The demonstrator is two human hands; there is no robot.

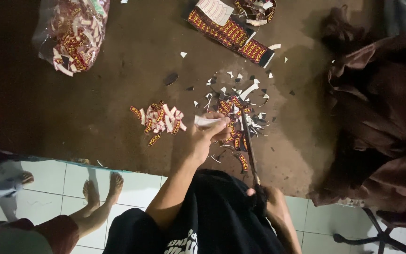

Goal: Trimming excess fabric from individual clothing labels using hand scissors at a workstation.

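My left hand [202, 140] pinches a small white-backed label piece [206, 121] over the brown work surface. My right hand [265, 194], low near my black shirt, grips the dark handles of long scissors [249, 141], whose blades point up toward the piece beside my left fingers. A pile of small cut red-and-yellow labels [161, 121] lies just left of my left hand. White and dark offcuts [240, 99] are scattered above and around the scissor tips.
A strip of uncut labels [233, 35] lies at the top centre. A clear bag of cut labels [74, 33] sits top left. Brown cloth [381, 122] is heaped on the right. Another person's bare feet [102, 188] rest on the white tiled floor below the surface's edge.
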